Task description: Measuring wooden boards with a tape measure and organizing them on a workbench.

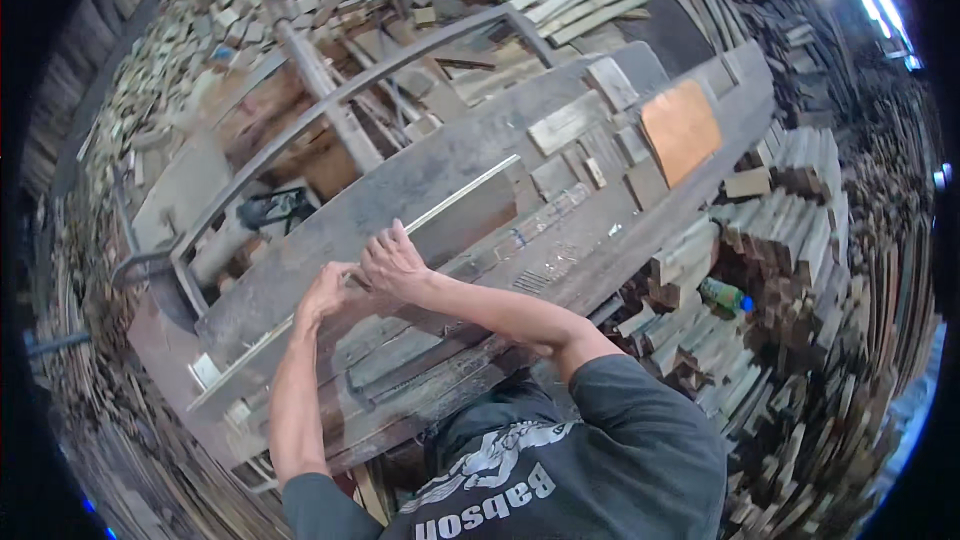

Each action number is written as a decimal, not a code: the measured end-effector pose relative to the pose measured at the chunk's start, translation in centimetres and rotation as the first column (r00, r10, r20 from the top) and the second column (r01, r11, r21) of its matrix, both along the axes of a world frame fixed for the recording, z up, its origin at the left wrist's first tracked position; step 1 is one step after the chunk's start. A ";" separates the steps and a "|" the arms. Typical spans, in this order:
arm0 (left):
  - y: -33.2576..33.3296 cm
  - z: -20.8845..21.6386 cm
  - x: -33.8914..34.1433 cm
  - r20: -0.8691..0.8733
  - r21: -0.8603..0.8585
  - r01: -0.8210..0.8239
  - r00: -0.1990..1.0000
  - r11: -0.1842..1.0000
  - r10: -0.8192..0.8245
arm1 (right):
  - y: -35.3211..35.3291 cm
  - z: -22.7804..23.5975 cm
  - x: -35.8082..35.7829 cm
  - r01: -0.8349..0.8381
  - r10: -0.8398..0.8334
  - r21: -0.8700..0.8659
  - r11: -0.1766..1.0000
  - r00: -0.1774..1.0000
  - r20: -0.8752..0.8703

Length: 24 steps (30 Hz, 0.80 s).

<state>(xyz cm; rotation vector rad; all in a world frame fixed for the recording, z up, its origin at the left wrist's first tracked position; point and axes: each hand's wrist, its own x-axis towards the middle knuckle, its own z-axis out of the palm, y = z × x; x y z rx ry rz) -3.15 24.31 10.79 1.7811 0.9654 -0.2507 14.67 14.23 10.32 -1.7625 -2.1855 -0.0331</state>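
Observation:
My right hand [393, 262] is closed, its fingers curled and the thumb side raised. Right beside it, nearly touching, my left hand [328, 292] is bent at the wrist with the fingers drawn together. Whatever lies between the fingers is hidden or too small to make out. Both hands are over a long strip with a pale edge [462, 192], which runs diagonally along the worn workbench [330, 225]. Flat wood pieces [565, 123] and an orange-brown sheet [682, 130] lie farther right on the bench. Several small slim pieces [548, 268] rest nearer me.
A metal frame [345, 92] stands along the bench's far side. Heaped wood offcuts [250, 0] lie beyond it. Stacked wood blocks [790, 215] crowd the right side, with a green bottle with a blue cap [722, 293] among them. Thin wood strips [130, 470] pile up at lower left.

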 end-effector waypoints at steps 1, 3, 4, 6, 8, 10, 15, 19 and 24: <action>0.2 -0.7 0.5 0.058 -0.091 0.044 0.998 0.995 -0.038 | -0.1 -0.4 0.2 0.036 -0.043 -0.179 0.983 0.999 -0.031; 0.1 -0.2 2.3 0.028 -0.155 0.062 0.998 0.986 -0.058 | -0.5 -0.4 1.6 0.041 -0.045 -0.175 0.984 0.999 -0.019; -0.2 0.6 3.8 0.022 -0.253 0.055 0.998 0.966 -0.051 | -0.6 -1.0 2.6 0.045 -0.052 -0.189 0.981 0.998 -0.033; -0.7 1.1 5.4 0.013 -0.342 0.045 0.999 0.939 -0.043 | -0.5 -1.2 4.1 0.055 -0.065 -0.143 0.988 0.995 -0.070; -1.3 0.9 6.6 0.034 -0.158 0.092 0.996 0.983 -0.088 | -0.7 -1.3 5.4 0.073 -0.089 -0.186 0.980 0.993 -0.082; -2.3 1.5 7.7 0.168 -0.073 0.080 0.984 0.994 -0.066 | -1.0 -1.3 7.0 0.088 -0.118 -0.279 0.956 0.989 -0.091; -2.6 1.5 4.0 0.217 0.092 -0.210 0.958 0.973 0.186 | -2.7 -2.7 10.3 0.099 -0.136 -0.242 0.965 0.981 -0.141; -3.4 1.1 -2.0 0.192 0.289 -0.356 0.931 0.888 0.311 | -3.3 -2.6 12.0 0.116 -0.164 -0.313 0.943 0.978 -0.131; -4.2 0.2 -9.4 0.136 0.387 -0.495 0.865 0.778 0.483 | -3.2 -2.6 12.9 0.092 -0.139 -0.399 0.912 0.986 -0.090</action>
